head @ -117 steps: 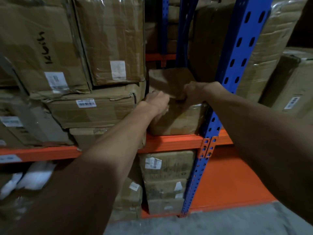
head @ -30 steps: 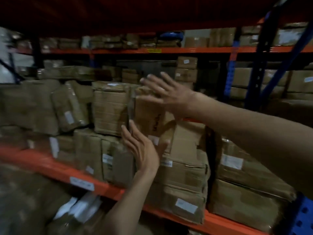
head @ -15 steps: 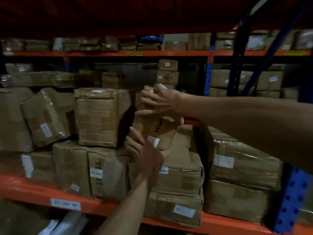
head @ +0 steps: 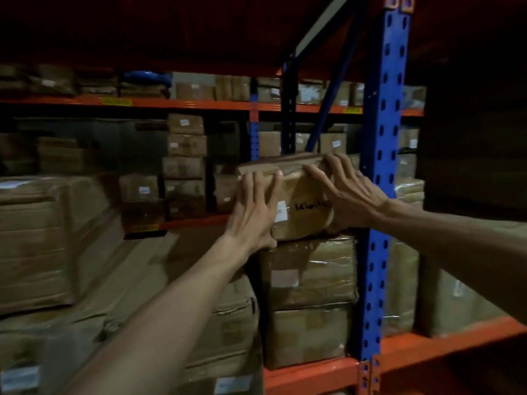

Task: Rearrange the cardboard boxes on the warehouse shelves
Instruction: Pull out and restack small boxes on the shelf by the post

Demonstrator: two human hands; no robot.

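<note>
A small brown cardboard box (head: pixel 303 205) with black handwriting and a white label lies on top of a stack of two plastic-wrapped boxes (head: pixel 310 272), right beside the blue upright (head: pixel 382 166). My left hand (head: pixel 253 209) lies flat against the box's front left, fingers spread. On the box's right front corner rests my right hand (head: pixel 345 195), also with spread fingers, its fingertips near the top edge. Neither hand wraps around the box.
Large wrapped boxes (head: pixel 34 238) fill the shelf to the left, and lower boxes (head: pixel 228 317) lie under my left arm. An orange beam (head: pixel 308 374) carries the stack. More boxes (head: pixel 450 297) stand right of the upright. Farther racks hold several small boxes (head: pixel 185 155).
The handwritten box was held tilted between my hands among the boxes on the left. It has moved right and now lies level on the stack by the blue upright, with both palms against its front.
</note>
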